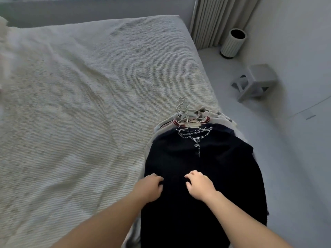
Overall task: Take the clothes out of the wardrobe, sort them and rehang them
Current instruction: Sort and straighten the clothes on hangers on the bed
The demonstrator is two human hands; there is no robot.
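Clothes on hangers are piled at the bed's right edge.
The dark top garment is touched by left hand and right hand, fingers curled down; any pinch cannot be told.

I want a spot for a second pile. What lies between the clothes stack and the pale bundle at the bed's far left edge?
In the head view, only bare bedspread lies between the clothes stack and the pale bundle; nothing else shows there.

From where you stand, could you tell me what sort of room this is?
Most likely a bedroom: a wide bed with a textured cover fills the view, a stack of clothes on hangers lies at its edge, and curtains hang in the corner.
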